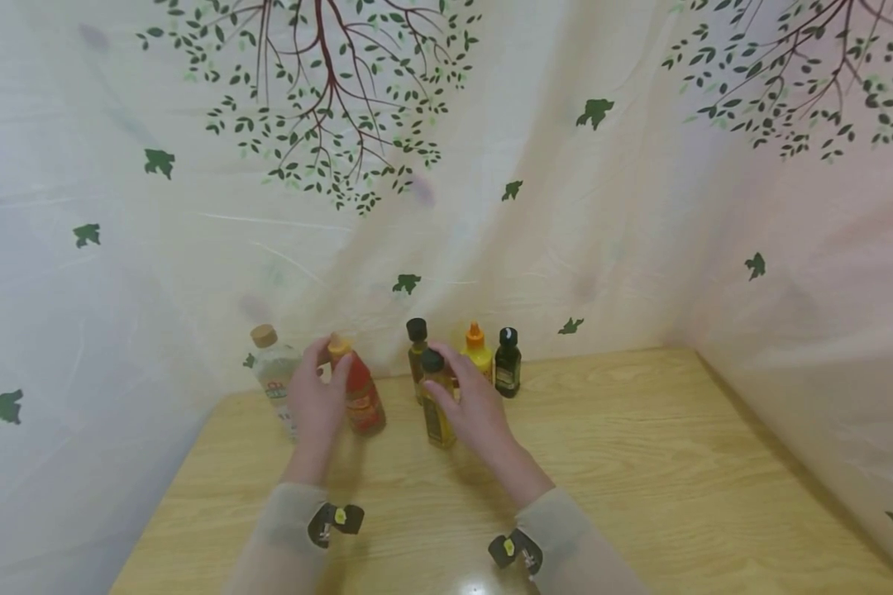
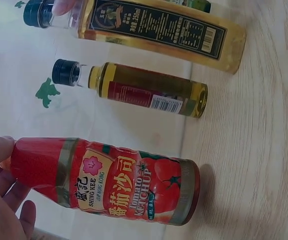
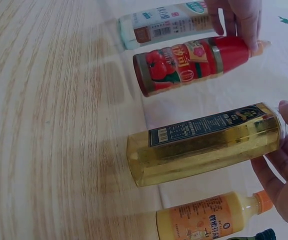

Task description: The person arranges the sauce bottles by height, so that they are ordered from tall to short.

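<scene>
My left hand (image 1: 318,409) grips a red tomato ketchup bottle (image 2: 128,185) around its upper end, below the orange tip. In the right wrist view the bottle's base sits close over the table. My right hand (image 1: 482,417) holds a square bottle of golden oil (image 3: 204,145) by the neck, thumb on one side and fingers on the other. Its dark label carries a barcode. Between the two held bottles, a slimmer oil bottle (image 2: 151,92) with a black cap and dark red label stands farther back. Left of the ketchup is a clear bottle (image 1: 271,376) with a tan cap, partly behind my left hand.
Right of the golden oil stand a yellow bottle (image 1: 479,355) with an orange cap and a small dark bottle (image 1: 508,372). All are near the back edge of the wooden table (image 1: 640,463). A pale curtain (image 1: 625,248) printed with leaves hangs behind and at both sides.
</scene>
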Motion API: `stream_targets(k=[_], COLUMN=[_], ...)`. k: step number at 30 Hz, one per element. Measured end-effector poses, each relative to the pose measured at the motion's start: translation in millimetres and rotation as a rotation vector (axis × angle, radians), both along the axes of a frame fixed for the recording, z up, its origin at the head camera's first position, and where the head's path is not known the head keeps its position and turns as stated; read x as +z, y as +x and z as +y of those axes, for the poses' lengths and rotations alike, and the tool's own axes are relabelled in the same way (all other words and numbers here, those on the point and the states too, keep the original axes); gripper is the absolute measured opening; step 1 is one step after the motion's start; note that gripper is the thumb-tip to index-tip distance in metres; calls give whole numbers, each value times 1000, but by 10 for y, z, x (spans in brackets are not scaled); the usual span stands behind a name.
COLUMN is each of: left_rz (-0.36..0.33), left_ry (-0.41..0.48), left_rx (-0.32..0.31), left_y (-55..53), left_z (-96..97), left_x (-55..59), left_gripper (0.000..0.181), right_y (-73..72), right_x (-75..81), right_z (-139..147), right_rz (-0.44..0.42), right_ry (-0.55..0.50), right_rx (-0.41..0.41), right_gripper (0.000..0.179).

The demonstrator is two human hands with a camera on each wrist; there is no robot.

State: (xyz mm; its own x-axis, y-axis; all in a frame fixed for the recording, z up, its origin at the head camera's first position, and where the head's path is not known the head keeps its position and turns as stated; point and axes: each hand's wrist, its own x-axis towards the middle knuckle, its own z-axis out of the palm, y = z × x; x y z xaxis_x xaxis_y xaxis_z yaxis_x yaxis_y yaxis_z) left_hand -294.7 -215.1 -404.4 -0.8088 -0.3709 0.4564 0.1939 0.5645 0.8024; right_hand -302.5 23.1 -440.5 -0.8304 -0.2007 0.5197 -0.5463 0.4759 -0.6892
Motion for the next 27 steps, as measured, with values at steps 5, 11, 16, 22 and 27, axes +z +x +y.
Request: stream_targets(k=[5,11,16,22,27], left_rz=[-2,12,14,9,9], left_ry=[-22,-49,-95,-132,-140], left_rx=[30,71,101,115,123], left_y=[38,63,87,111,131], left_z=[-61,-110,-126,-128,-123], left_x=[0,-19,-27,-47,-54], left_gripper=[49,48,47,45,45], right_y=[5,12,6,8,10], right_x=[9,15,13,8,1], right_z=[4,6,10,14,14], right_rz=[-1,-3,-1,2,-3], right_ry=[-6,-2,-1,-7,-6], right_rx=[5,2,5,10,6], right_gripper=[60,59,60,60,60])
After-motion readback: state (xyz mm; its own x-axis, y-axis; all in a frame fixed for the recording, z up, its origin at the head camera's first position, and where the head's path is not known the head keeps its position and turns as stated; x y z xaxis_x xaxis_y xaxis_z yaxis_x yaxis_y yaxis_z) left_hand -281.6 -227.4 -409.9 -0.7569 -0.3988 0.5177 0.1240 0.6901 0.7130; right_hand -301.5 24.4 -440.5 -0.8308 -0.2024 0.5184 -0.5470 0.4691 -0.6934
